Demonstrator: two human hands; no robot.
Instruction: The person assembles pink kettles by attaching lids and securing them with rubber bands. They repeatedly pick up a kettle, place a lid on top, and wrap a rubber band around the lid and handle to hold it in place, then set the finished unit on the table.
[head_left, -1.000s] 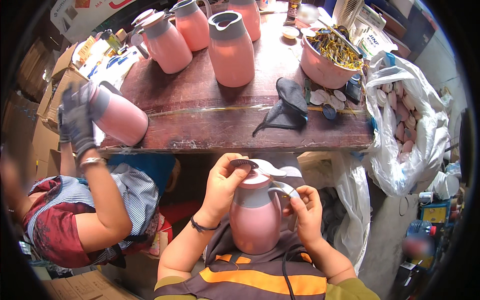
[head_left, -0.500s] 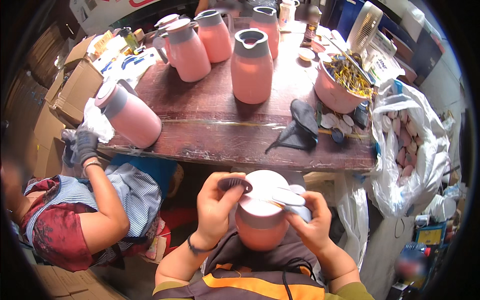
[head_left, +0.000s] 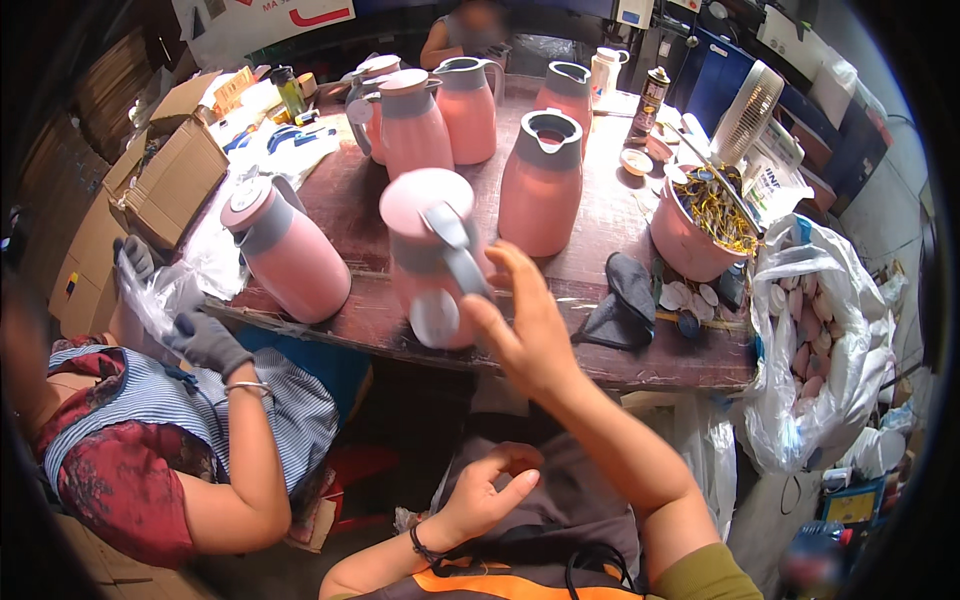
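At table edge, head view: pink jug [head_left: 432, 255], grey collar and handle, tilted on the brown table [head_left: 640, 365]. Right hand [head_left: 525, 325] clasps its handle. Left hand [head_left: 482, 492] in the lap, loosely curled, holding nothing. Beside: co-worker's gloved hand [head_left: 205, 340] near a leaning jug [head_left: 285, 255]; upright jugs behind; pink bowl [head_left: 690, 240].

Pink jug [head_left: 432, 255] w/ grey handle [head_left: 462, 258].
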